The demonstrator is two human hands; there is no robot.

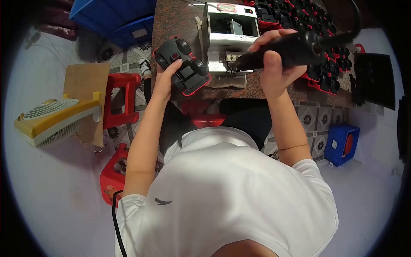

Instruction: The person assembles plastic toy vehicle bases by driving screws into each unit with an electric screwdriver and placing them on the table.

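My left hand [164, 82] is closed on the side of a toy car [186, 73], which is turned underside up. Its chassis and wheels are black, and red bodywork shows round the rim. Wrapped round a black electric screwdriver [282, 55] is my right hand [273, 76]. The screwdriver lies nearly level, its cable leading off to the upper right. Its tip is at the front outlet of a white box-shaped screw feeder [216, 45] with an open top. I cannot tell whether a screw is on the tip.
Rows of upturned toy cars [295, 17] fill the right of the brown stone table [171, 23]. A blue crate [109, 19] stands at the far left, near red stools [124, 100] and a yellow-and-white fan [60, 115]. A blue bin [341, 144] is at right.
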